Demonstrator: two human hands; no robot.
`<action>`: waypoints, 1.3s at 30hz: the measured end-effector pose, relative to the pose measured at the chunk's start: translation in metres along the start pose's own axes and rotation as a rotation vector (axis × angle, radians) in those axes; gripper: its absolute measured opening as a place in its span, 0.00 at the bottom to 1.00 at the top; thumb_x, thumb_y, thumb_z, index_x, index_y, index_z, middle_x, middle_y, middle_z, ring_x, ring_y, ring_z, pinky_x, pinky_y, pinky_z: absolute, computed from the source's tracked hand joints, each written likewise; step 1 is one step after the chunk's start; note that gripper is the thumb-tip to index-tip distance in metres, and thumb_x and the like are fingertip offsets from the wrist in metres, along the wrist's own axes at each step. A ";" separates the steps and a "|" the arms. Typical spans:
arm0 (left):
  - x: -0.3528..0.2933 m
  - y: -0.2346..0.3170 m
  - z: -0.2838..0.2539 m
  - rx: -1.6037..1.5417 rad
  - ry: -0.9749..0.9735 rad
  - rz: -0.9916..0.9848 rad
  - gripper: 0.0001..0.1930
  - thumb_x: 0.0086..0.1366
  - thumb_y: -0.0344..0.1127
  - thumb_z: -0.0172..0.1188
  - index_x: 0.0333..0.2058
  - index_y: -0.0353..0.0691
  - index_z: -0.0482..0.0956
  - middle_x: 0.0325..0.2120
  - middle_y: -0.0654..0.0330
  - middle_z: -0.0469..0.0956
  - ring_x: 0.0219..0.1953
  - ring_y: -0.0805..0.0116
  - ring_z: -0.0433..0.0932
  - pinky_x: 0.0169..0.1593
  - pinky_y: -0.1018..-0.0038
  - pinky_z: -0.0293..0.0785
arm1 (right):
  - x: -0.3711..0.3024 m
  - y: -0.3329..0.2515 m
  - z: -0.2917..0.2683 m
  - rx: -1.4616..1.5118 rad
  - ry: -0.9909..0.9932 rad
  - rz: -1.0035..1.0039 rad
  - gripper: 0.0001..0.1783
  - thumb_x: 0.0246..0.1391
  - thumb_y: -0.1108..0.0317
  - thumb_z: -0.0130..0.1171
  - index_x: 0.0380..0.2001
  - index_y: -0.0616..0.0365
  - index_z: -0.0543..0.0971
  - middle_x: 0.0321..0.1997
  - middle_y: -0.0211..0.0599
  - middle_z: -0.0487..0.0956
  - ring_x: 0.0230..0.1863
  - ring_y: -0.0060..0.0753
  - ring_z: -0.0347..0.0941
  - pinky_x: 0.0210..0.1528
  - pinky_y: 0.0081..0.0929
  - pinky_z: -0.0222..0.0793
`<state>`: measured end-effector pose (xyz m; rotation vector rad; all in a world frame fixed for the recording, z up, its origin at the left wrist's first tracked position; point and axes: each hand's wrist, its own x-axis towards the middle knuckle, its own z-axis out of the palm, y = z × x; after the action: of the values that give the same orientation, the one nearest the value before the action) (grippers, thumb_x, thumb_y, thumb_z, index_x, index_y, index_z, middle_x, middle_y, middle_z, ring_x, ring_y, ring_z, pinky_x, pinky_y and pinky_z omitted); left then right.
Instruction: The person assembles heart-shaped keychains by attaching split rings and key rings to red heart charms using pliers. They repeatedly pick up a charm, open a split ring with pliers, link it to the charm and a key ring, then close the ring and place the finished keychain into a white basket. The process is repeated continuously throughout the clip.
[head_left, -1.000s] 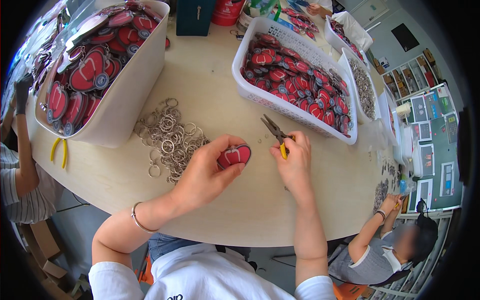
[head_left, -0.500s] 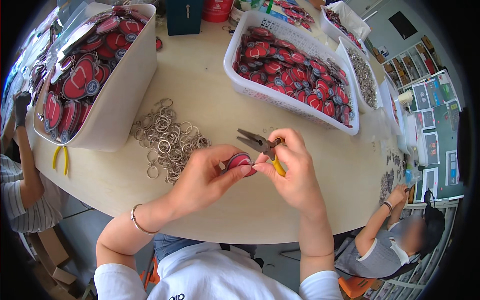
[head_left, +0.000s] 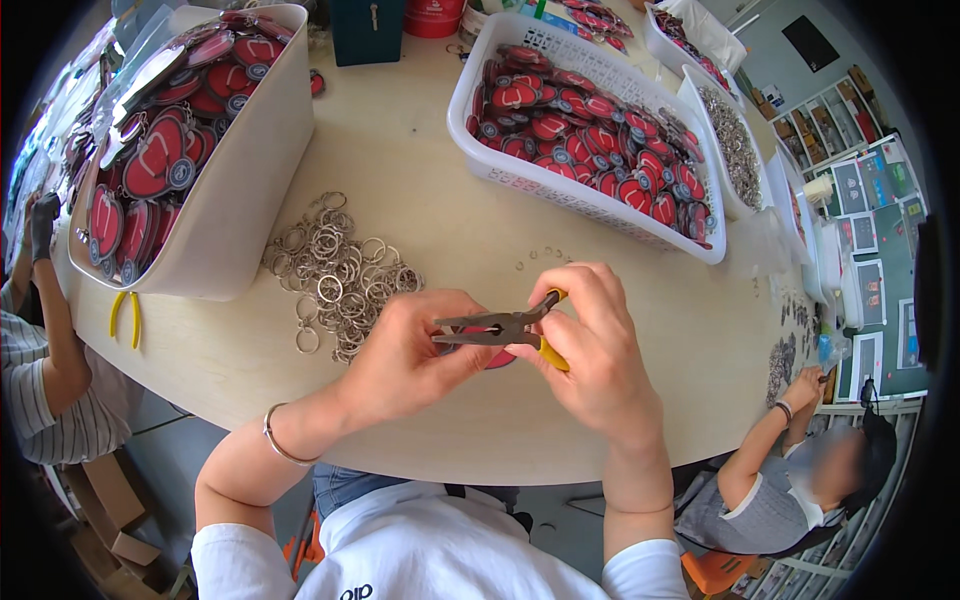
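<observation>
Between thumb and fingers, my left hand point(head_left: 415, 345) grips a round red keychain tag point(head_left: 501, 358), mostly hidden behind the tool. Pliers point(head_left: 512, 328) with yellow handles are held in my right hand point(head_left: 597, 355). Their jaws are parted and point left, lying across the tag in the picture. Whether they touch it I cannot tell. A pile of silver split rings with short chains point(head_left: 330, 275) lies just beyond my left hand. Several tiny jump rings point(head_left: 533, 254) are scattered beyond my right hand.
A tall white bin point(head_left: 255, 190) of red tags stands at the left, with yellow-handled pliers point(head_left: 126, 318) beside it. A white basket point(head_left: 590, 205) of tags stands at far right, near a tray of metal rings point(head_left: 730, 145). Co-workers sit left point(head_left: 60, 380) and right point(head_left: 760, 500).
The pliers have swung down and left, from beyond the tag to across it, their jaws now in front of my left fingertips. My left hand keeps hold of the tag.
</observation>
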<state>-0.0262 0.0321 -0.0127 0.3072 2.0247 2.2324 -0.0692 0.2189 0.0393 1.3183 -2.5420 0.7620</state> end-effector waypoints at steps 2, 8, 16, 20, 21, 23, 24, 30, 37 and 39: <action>-0.002 -0.003 0.001 -0.092 0.030 -0.051 0.04 0.62 0.26 0.60 0.32 0.31 0.79 0.26 0.64 0.77 0.25 0.83 0.70 0.26 0.83 0.68 | -0.003 -0.001 0.005 0.180 0.037 0.161 0.12 0.43 0.73 0.67 0.23 0.65 0.72 0.40 0.39 0.69 0.42 0.42 0.66 0.44 0.37 0.64; -0.003 0.003 0.004 -0.043 0.061 -0.023 0.04 0.61 0.28 0.62 0.31 0.32 0.79 0.24 0.62 0.77 0.26 0.80 0.71 0.26 0.81 0.67 | -0.010 -0.005 0.009 0.456 0.051 0.403 0.08 0.47 0.74 0.65 0.28 0.66 0.76 0.42 0.40 0.68 0.44 0.42 0.67 0.44 0.34 0.66; 0.001 0.005 0.002 0.375 0.078 0.285 0.06 0.52 0.26 0.68 0.29 0.35 0.80 0.24 0.58 0.77 0.25 0.64 0.74 0.28 0.73 0.69 | -0.009 -0.002 -0.002 0.510 -0.061 0.445 0.07 0.49 0.73 0.64 0.29 0.65 0.76 0.40 0.40 0.69 0.42 0.41 0.68 0.45 0.32 0.66; 0.002 0.002 -0.001 0.445 0.061 0.387 0.09 0.48 0.26 0.71 0.28 0.36 0.81 0.25 0.60 0.78 0.26 0.66 0.74 0.28 0.74 0.68 | -0.008 -0.001 -0.004 0.550 -0.106 0.454 0.08 0.50 0.72 0.64 0.28 0.65 0.76 0.39 0.39 0.69 0.40 0.40 0.69 0.44 0.30 0.66; 0.002 0.002 -0.001 0.451 0.058 0.393 0.09 0.47 0.26 0.71 0.28 0.36 0.81 0.25 0.60 0.78 0.27 0.66 0.74 0.28 0.73 0.68 | -0.007 -0.001 -0.005 0.567 -0.120 0.465 0.08 0.50 0.72 0.64 0.28 0.65 0.76 0.39 0.39 0.70 0.40 0.39 0.69 0.44 0.30 0.66; 0.003 0.004 -0.001 0.456 0.065 0.396 0.08 0.46 0.26 0.71 0.26 0.36 0.80 0.24 0.60 0.78 0.26 0.64 0.74 0.27 0.71 0.69 | -0.007 0.002 -0.004 0.632 -0.138 0.468 0.07 0.51 0.72 0.63 0.28 0.65 0.76 0.38 0.38 0.70 0.39 0.37 0.70 0.44 0.29 0.66; 0.003 0.004 0.000 0.459 0.068 0.397 0.08 0.46 0.26 0.71 0.25 0.36 0.80 0.24 0.60 0.78 0.25 0.63 0.74 0.27 0.70 0.70 | -0.007 0.004 -0.003 0.665 -0.147 0.469 0.07 0.51 0.72 0.63 0.28 0.65 0.76 0.38 0.38 0.70 0.39 0.35 0.70 0.44 0.29 0.66; 0.003 0.003 -0.001 0.463 0.056 0.417 0.09 0.45 0.26 0.71 0.25 0.36 0.80 0.23 0.59 0.77 0.25 0.63 0.73 0.26 0.70 0.69 | -0.011 0.008 0.002 0.808 -0.157 0.539 0.06 0.52 0.73 0.61 0.28 0.65 0.76 0.38 0.35 0.71 0.36 0.28 0.69 0.42 0.25 0.66; 0.003 -0.001 0.000 0.483 0.050 0.444 0.10 0.45 0.26 0.72 0.26 0.35 0.79 0.23 0.59 0.77 0.24 0.63 0.74 0.25 0.70 0.69 | -0.012 0.010 0.007 0.852 -0.181 0.582 0.07 0.53 0.72 0.61 0.29 0.66 0.76 0.36 0.33 0.71 0.36 0.26 0.69 0.42 0.24 0.66; 0.004 -0.003 -0.001 0.480 0.045 0.463 0.10 0.45 0.26 0.72 0.26 0.35 0.79 0.24 0.59 0.77 0.24 0.66 0.74 0.24 0.73 0.68 | -0.013 0.010 0.007 0.916 -0.186 0.636 0.08 0.54 0.71 0.61 0.30 0.66 0.76 0.36 0.33 0.71 0.36 0.25 0.69 0.42 0.23 0.66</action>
<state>-0.0303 0.0321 -0.0158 0.8519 2.7286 1.9293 -0.0694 0.2292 0.0249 0.6811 -2.8790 2.2010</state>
